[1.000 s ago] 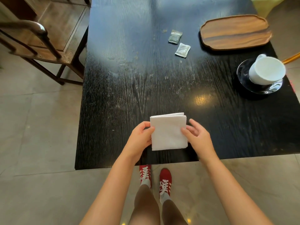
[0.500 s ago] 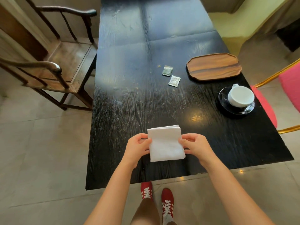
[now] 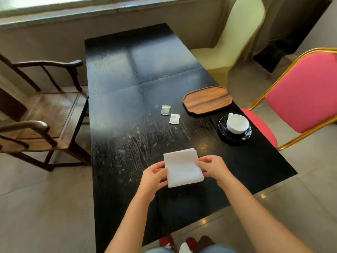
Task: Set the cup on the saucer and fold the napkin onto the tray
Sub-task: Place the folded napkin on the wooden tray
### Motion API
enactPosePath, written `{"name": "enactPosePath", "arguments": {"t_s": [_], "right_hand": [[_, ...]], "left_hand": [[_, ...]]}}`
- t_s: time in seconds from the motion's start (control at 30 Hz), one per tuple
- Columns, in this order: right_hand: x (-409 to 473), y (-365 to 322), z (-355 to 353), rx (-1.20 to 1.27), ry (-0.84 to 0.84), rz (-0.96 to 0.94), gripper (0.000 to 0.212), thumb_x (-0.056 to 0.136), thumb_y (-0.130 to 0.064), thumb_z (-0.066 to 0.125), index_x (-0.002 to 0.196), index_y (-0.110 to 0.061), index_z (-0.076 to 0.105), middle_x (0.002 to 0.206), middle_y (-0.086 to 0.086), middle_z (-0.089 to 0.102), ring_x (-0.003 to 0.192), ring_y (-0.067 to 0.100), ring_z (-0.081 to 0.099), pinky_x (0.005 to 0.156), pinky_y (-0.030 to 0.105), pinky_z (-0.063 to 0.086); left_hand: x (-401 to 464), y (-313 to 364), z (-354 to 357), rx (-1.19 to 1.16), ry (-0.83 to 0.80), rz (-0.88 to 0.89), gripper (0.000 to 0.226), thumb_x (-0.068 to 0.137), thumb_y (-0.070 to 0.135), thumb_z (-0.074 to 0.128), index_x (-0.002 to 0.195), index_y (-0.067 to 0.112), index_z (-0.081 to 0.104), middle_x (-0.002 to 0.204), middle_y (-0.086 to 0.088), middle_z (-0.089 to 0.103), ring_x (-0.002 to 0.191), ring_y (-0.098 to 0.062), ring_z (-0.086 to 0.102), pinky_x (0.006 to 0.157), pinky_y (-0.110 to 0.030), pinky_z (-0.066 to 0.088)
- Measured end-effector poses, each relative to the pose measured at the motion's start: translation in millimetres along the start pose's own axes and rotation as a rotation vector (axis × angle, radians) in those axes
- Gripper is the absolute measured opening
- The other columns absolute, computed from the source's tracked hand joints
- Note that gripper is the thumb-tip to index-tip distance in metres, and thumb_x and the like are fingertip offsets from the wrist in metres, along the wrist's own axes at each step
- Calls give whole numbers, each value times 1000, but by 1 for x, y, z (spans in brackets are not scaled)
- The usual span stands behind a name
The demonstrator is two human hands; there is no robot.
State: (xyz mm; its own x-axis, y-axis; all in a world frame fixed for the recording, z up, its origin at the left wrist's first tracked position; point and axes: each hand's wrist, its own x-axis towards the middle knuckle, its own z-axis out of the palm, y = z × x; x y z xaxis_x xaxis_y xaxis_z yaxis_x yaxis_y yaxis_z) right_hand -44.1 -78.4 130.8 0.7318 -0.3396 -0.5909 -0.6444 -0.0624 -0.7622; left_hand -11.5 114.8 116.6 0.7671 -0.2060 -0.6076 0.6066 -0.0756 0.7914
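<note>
White ceramic cup (image 3: 237, 123) sits on black glossy saucer (image 3: 222, 127) at 2 o'clock, done; my left hand (image 3: 153, 178) and right hand (image 3: 213, 167) pinch the folded white paper napkin (image 3: 182, 168) at 6, seemingly fully folded, oval wooden tray (image 3: 207, 102) at 1 bare.

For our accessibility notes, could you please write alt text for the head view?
Both hands, left hand and right hand, hold a folded white napkin over a black table. Beyond it, a white cup sits on a dark saucer beside a bare wooden tray.
</note>
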Motion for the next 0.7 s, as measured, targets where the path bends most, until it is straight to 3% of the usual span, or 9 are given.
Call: {"name": "enactPosePath", "arguments": {"t_s": [0.17,0.43,0.57,0.7], "right_hand": [[11,-12,-10,45,31,-24,19,86,-10,62,105,-9,64,101,5,64,85,13,61,55,19,49],[64,-21,-39,4,-90,-2,28,83,-1,57,109,-9,62,97,0,62,88,14,60,59,19,50],[112,-19,-62,-35,-137,23,33,81,2,58,112,-9,61,105,3,62,96,18,60,64,22,52],[162,-21,-91,-97,-189,30,35,79,4,59,111,-7,62,104,8,64,95,21,62,67,28,55]], "left_hand": [[17,16,6,50,-70,25,44,87,4,58,128,19,51,110,-8,67,101,-21,64,85,-39,55],[60,25,44,47,28,22,44,87,1,55,128,16,52,106,-8,67,99,-19,64,74,-29,56],[94,27,78,42,97,-14,43,87,-2,54,126,15,54,105,-8,67,97,-17,64,68,-26,55],[124,28,115,26,190,-89,45,84,-5,56,123,15,57,104,-7,67,98,-18,64,75,-31,56]]}}
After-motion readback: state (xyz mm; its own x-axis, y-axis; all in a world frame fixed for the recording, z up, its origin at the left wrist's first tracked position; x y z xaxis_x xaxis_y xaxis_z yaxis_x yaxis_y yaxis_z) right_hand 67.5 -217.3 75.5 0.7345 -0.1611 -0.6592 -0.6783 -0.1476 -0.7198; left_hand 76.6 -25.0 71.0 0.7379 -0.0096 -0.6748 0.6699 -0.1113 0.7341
